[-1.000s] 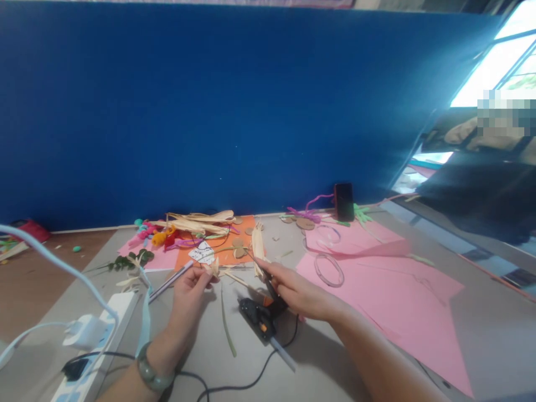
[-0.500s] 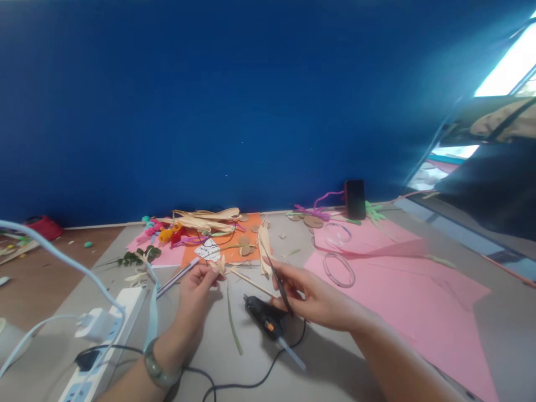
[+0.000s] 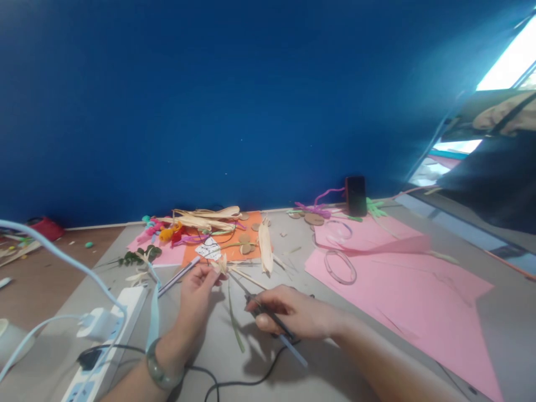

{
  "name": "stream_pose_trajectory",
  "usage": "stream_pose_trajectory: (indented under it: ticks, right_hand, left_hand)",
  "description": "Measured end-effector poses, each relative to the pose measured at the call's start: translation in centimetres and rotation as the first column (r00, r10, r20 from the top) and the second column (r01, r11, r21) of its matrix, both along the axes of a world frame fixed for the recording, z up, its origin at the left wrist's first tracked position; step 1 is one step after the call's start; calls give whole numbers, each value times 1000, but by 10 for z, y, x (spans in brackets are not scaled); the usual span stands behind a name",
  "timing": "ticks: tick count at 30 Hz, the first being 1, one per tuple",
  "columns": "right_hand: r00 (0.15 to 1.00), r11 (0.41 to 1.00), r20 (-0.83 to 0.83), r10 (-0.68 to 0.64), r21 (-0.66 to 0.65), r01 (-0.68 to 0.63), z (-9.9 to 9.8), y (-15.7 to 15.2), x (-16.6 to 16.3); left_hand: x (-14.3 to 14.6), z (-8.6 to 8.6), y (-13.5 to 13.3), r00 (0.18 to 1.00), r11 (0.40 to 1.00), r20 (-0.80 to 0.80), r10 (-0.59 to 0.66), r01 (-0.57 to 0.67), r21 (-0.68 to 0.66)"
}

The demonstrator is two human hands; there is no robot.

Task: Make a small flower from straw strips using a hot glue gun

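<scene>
My left hand (image 3: 196, 295), with a green bangle on its wrist, pinches a small pale straw flower (image 3: 220, 264) just above the grey table (image 3: 201, 363). My right hand (image 3: 295, 317) is closed round a thin dark stick-like tool (image 3: 245, 290), whose tip points at the straw flower. This hand lies over the black glue gun, which is mostly hidden. The gun's clear glue stick (image 3: 294, 354) and black cord (image 3: 251, 381) stick out below the hand. A green strip (image 3: 234, 324) lies between my hands.
Pink paper (image 3: 397, 290) with clear rings (image 3: 339, 267) covers the right side. Orange paper (image 3: 234, 248), dried leaf strips (image 3: 266, 245), pipe cleaners (image 3: 167, 231) and a dark phone (image 3: 355, 195) line the blue wall. A power strip (image 3: 104, 340) and pen (image 3: 178, 276) lie left. Another person (image 3: 498, 173) sits far right.
My right hand has dropped from a raised position down onto the glue gun, and the dark tool now points toward the straw flower. My left hand stays put.
</scene>
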State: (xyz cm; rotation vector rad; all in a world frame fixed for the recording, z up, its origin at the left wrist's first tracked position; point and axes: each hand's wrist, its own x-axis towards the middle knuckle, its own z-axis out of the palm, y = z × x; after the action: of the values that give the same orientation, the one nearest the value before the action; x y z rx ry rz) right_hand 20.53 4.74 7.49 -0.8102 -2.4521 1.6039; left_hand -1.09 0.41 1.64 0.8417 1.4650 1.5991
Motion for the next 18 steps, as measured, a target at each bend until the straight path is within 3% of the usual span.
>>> stream_pose_trajectory:
  ticks: [4, 11, 18]
  right_hand:
    - [999, 999, 17, 40, -35, -40, 0, 0, -2]
    - [1000, 976, 0, 8, -216, -8, -9, 2, -3]
    - [999, 968, -36, -7, -252, -3, -11, 1, -4]
  left_hand:
    - [1, 1, 0, 1000, 1000, 9, 1, -1, 5]
    - [3, 2, -1, 999, 1000, 36, 1, -1, -3]
    - [4, 3, 0, 1000, 1000, 22, 11, -11, -10]
